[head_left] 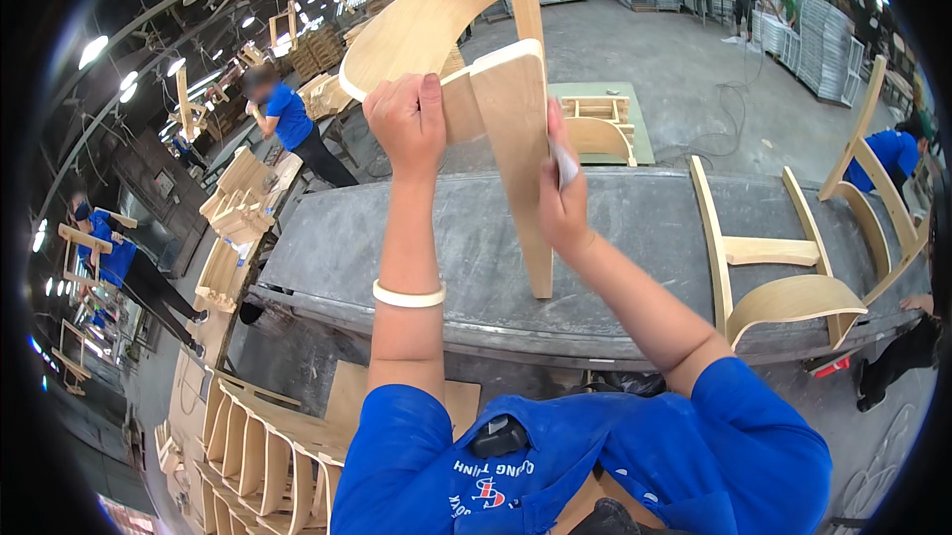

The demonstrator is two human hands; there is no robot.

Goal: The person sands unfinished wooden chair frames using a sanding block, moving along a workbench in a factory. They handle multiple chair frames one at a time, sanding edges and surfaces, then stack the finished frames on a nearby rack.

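A pale wooden chair frame (pixel 513 138) is raised over the grey worktable, its broad tapering leg pointing down and its wide curved back panel (pixel 421 24) at the upper left. My left hand (pixel 405 126) is closed around the frame's upper part, beside the curved panel. Along the right edge of the tapering leg lies my right hand (pixel 565 200), its fingers partly hidden behind the wood. Between its thumb and fingers is a small folded pale sheet (pixel 565 167), pressed near that edge; its kind cannot be made out.
The long grey worktable (pixel 625 228) spans in front of me. Another chair frame (pixel 773 252) stands at its right end. Beyond lies a green mat (pixel 635 128) with wooden parts. Stacked curved pieces (pixel 268 451) sit lower left. Co-workers in blue (pixel 290 118) stand left and right.
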